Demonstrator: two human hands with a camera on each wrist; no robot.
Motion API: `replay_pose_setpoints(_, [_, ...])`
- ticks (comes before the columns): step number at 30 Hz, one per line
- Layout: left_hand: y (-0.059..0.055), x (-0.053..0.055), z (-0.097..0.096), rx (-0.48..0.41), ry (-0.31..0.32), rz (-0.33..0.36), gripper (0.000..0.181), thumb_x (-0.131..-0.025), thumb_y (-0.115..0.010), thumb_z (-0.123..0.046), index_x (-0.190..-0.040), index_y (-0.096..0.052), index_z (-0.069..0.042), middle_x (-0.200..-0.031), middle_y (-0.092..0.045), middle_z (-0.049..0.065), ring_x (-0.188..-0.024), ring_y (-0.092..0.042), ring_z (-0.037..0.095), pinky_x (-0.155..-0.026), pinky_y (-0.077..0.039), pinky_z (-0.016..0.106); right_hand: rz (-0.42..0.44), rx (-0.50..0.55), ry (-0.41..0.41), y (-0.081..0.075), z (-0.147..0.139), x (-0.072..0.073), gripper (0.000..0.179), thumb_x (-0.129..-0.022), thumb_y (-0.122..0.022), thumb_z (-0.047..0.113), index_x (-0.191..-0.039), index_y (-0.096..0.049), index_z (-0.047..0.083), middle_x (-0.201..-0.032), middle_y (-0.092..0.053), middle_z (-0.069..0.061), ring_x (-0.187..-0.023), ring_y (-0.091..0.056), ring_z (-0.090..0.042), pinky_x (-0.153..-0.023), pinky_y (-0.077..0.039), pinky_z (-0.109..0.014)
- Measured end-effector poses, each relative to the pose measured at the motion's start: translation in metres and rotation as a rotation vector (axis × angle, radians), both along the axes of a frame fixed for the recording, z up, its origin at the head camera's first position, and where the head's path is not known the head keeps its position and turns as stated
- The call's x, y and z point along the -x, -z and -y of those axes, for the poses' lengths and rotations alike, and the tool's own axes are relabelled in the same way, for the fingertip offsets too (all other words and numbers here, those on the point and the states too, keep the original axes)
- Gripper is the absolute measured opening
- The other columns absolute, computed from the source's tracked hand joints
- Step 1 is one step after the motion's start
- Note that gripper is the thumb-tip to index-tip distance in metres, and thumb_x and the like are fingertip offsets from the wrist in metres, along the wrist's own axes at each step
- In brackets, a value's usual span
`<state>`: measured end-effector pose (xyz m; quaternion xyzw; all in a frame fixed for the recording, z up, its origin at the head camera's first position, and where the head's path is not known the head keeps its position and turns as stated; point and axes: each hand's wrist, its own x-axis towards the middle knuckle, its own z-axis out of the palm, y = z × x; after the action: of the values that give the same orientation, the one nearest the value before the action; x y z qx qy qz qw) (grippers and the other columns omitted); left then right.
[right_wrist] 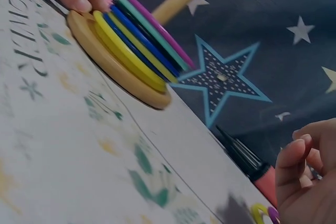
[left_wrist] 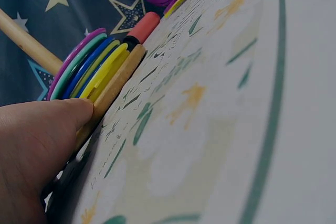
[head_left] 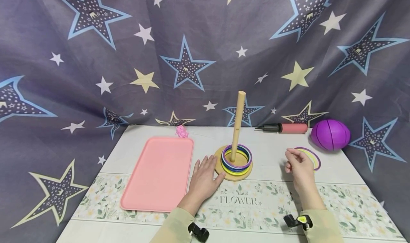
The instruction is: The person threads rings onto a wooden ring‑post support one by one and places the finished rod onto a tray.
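A wooden peg (head_left: 237, 125) leans slightly to the right on its round wooden base (head_left: 235, 178). Around its foot lies a stack of several coloured rings, with a purple ring (head_left: 251, 158) on top and a yellow ring (right_wrist: 126, 51) at the bottom. My left hand (head_left: 205, 179) lies palm down left of the base, fingers extended, its thumb touching the base's rim. To the right, my right hand (head_left: 300, 168) hovers above the table with loosely bent fingers and nothing visible in them. Partly behind it lie a loose purple ring (head_left: 317, 160) and a yellow ring (head_left: 309, 152).
A pink tray (head_left: 158, 175) occupies the table's left side, with a small pink toy (head_left: 182, 131) behind it. Along the back edge lies a red and black hand pump (head_left: 293, 128), beside a purple ball (head_left: 330, 135). A star-patterned curtain (head_left: 198, 22) hangs behind the table.
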<state>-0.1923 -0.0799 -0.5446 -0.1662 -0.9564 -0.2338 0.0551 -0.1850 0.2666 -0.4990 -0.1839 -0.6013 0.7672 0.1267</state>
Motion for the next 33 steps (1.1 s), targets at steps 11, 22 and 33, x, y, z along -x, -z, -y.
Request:
replay_pose_setpoints(11, [-0.001,-0.001,-0.001,-0.004,-0.002,0.004,0.077,-0.110,-0.064,-0.051,-0.168,-0.045,-0.005,-0.173,-0.042,0.017,-0.164,-0.032,0.037,-0.136,-0.011,0.059,0.024,-0.011,0.160,0.001,-0.036,-0.005,0.019,-0.106,-0.072,0.004,-0.125,-0.068,0.003,-0.086,-0.059,0.004,-0.060,-0.054,-0.007,-0.044,-0.048,-0.019])
replay_pose_setpoints(22, [-0.002,0.000,-0.001,-0.001,0.001,-0.001,0.076,-0.110,-0.064,-0.050,-0.168,-0.045,-0.004,-0.173,-0.043,0.017,-0.164,-0.033,0.038,-0.135,-0.012,0.060,0.066,-0.058,0.270,0.008,-0.067,-0.018,0.012,-0.105,-0.073,0.007,-0.117,-0.074,0.010,-0.081,-0.061,0.007,-0.059,-0.054,-0.007,-0.045,-0.048,-0.020])
replay_pose_setpoints(33, [0.000,0.000,-0.001,-0.010,0.001,-0.005,0.077,-0.110,-0.065,-0.051,-0.168,-0.045,-0.004,-0.173,-0.043,0.017,-0.164,-0.032,0.037,-0.135,-0.011,0.060,0.106,-0.072,0.327,0.023,-0.086,-0.021,0.013,-0.105,-0.073,0.008,-0.118,-0.070,0.010,-0.079,-0.061,0.008,-0.058,-0.054,-0.006,-0.044,-0.047,-0.019])
